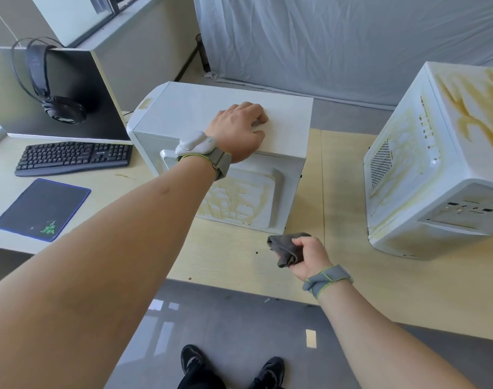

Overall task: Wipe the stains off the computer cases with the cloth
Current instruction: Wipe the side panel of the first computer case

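Left hand [238, 130] rests flat, fingers relaxed, atop the near computer case [220, 130]; right hand [310, 255] grips the grey cloth [284, 248] above the worktop [380, 276].

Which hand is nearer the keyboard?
Left. The left hand rests on the near computer case, right of the keyboard; the right hand, holding the cloth, is farther right.

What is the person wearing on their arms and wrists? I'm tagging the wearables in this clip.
Both forearms are bare, with no sleeves. The left wrist carries a grey fabric strap with yellow-green stitching and a rounded white device on top. The right wrist has a matching grey strap with yellow-green stitching; no device shows on it.
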`<state>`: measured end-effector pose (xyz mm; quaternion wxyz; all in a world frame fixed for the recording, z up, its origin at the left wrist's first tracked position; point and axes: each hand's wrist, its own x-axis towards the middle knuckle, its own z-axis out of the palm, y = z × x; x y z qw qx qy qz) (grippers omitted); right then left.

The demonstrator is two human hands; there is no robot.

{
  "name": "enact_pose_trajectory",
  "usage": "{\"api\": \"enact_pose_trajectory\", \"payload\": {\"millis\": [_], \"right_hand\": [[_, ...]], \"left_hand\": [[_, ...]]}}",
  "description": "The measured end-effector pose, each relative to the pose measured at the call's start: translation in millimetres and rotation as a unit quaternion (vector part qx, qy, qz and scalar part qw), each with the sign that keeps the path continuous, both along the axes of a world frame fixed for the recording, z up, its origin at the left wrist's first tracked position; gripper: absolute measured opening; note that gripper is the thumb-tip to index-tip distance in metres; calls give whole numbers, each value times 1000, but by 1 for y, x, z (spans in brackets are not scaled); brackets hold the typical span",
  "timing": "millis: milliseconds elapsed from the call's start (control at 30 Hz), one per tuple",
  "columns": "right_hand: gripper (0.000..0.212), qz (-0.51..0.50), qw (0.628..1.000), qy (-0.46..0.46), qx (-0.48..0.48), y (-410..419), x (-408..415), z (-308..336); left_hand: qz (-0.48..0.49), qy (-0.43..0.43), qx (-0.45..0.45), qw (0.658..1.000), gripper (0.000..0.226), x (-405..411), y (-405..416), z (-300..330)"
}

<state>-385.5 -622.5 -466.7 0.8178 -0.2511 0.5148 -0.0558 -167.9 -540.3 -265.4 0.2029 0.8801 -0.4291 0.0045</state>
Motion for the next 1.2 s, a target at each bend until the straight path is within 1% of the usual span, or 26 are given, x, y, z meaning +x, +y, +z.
{"api": "enact_pose_trajectory", "payload": {"millis": [133,233,267,333,467,600,700,800,933,967,1033,1100,1200], "right_hand": [[9,-16,1000,25,-5,6,21,-37],[33,-26,999,39,10,11,36,-50],[38,-26,999,37,14,13,42,-52],[39,-24,999,39,17,19,50,-53],[47,14,999,34,-5,27,69,-46],[38,53,997,47,-12,32,83,-48],[29,43,998,46,9,34,82,-45],[33,18,998,63,-9,26,71,-43],[26,38,993,74,-86,9,58,-23],[21,41,989,81,-113,7,55,-11],[7,25,987,83,-133,6,55,25],[17,11,986,67,-154,6,57,62],[19,-4,982,29,-188,9,57,114]], "left_hand": [[3,1,0,1000,34,2,0,-1],[4,4,-4,1000,34,4,0,-1],[4,5,-7,1000,33,4,0,-1],[1,5,-9,1000,33,4,0,-1],[-3,1,-6,1000,32,4,-2,-3],[-5,-1,-13,1000,31,3,-2,-3],[-9,6,-10,1000,33,4,-1,-1],[-9,4,-9,1000,34,5,-1,-2],[-6,0,-11,1000,33,3,-2,0],[-6,-4,-11,1000,33,2,-1,0],[-5,-6,-11,1000,32,2,-1,0],[-6,-6,-9,1000,32,2,0,1],[-9,-6,-3,1000,33,1,0,2]]}}
